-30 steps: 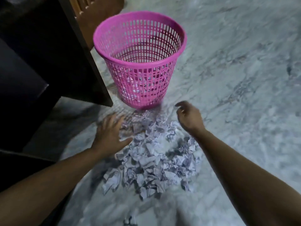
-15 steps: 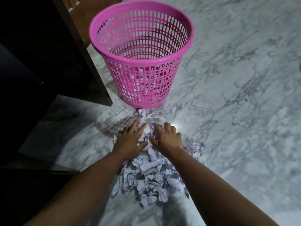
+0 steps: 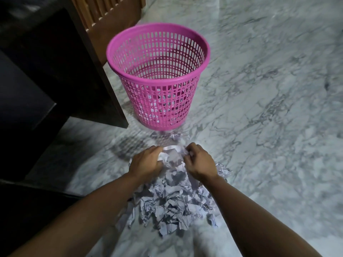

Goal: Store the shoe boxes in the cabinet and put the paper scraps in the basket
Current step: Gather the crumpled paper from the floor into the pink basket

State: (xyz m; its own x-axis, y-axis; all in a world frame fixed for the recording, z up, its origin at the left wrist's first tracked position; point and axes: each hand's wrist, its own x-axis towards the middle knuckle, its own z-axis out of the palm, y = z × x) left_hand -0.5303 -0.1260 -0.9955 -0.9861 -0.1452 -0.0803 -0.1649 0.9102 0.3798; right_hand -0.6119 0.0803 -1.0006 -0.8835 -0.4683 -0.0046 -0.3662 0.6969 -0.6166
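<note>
A pile of crumpled white paper scraps (image 3: 172, 206) lies on the marble floor in front of me. My left hand (image 3: 146, 162) and my right hand (image 3: 199, 161) curl around a bunch of scraps (image 3: 173, 154) at the pile's far end, fingers closed on the paper from both sides. Just beyond them stands a pink mesh basket (image 3: 157, 78), upright, with some scraps showing through its lower wall. One loose scrap (image 3: 176, 135) lies at the basket's foot. No shoe boxes are in view.
A dark wooden cabinet (image 3: 55, 67) fills the left side, its corner close to the basket. A slatted wooden panel (image 3: 105, 13) stands behind it. Grey-veined marble floor (image 3: 269, 108) stretches to the right.
Both hands came together from either side of the pile and closed on scraps at its far end. The view has tilted, so the basket now sits lower in frame.
</note>
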